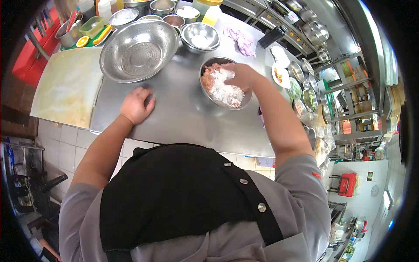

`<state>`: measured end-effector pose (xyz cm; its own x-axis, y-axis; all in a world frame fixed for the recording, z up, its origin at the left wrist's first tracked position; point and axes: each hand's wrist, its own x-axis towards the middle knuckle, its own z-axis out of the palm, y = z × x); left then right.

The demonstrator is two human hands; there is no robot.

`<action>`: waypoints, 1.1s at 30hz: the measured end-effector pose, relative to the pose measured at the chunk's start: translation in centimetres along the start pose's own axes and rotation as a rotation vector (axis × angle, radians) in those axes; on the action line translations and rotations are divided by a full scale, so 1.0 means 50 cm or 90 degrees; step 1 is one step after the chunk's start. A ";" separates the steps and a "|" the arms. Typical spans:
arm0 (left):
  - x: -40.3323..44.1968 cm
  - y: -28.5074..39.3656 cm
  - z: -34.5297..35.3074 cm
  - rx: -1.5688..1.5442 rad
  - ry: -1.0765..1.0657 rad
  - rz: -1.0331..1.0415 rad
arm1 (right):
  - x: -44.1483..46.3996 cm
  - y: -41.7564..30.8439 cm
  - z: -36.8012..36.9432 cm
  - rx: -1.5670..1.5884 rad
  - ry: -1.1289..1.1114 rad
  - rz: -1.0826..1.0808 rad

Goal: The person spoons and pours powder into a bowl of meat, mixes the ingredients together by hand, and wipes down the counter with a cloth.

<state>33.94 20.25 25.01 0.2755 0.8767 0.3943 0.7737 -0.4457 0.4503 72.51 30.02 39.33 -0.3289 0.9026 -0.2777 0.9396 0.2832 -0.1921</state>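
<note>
Pink raw meat (209, 74) topped with white powder (223, 89) fills part of a steel bowl (249, 98). Over that bowl's right side is my right hand (239, 76), its fingers spread toward the powder and slightly blurred; whether the fingertips touch it is unclear. My left hand (138, 105) rests on the steel table (174, 118), fingers loosely curled and thumb apart, with nothing visible in it. Beyond my left hand stands a large perforated steel basin (139, 54).
A pale cutting board (65, 83) lies at the left. Stacked bowls (200, 37) and a container of yellow liquid (212, 16) stand behind. Purple cloth (241, 40) and a black bottle (272, 36) lie at the back right, near a white plate (284, 78) and more bowls.
</note>
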 end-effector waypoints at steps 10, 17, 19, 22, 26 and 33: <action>0.001 0.009 -0.010 0.022 -0.018 -0.008 | 0.044 -0.068 0.082 -0.118 0.002 0.045; -0.004 0.004 -0.009 0.011 -0.037 -0.020 | 0.063 -0.074 0.099 -0.121 0.083 0.086; -0.004 -0.003 -0.003 0.006 -0.022 -0.007 | 0.061 -0.080 0.072 -0.108 0.035 0.112; -0.005 -0.003 -0.003 -0.015 -0.037 -0.026 | 0.043 -0.075 0.053 -0.104 0.034 0.131; -0.008 -0.010 0.000 -0.004 -0.023 -0.014 | 0.023 -0.035 0.021 -0.049 0.006 0.074; -0.004 -0.002 -0.005 -0.001 -0.031 -0.026 | -0.019 -0.003 -0.012 -0.023 0.041 0.021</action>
<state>33.67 20.07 25.11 0.2715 0.9020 0.3358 0.7840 -0.4096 0.4664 72.73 29.30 40.20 -0.2915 0.9305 -0.2217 0.9531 0.2630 -0.1496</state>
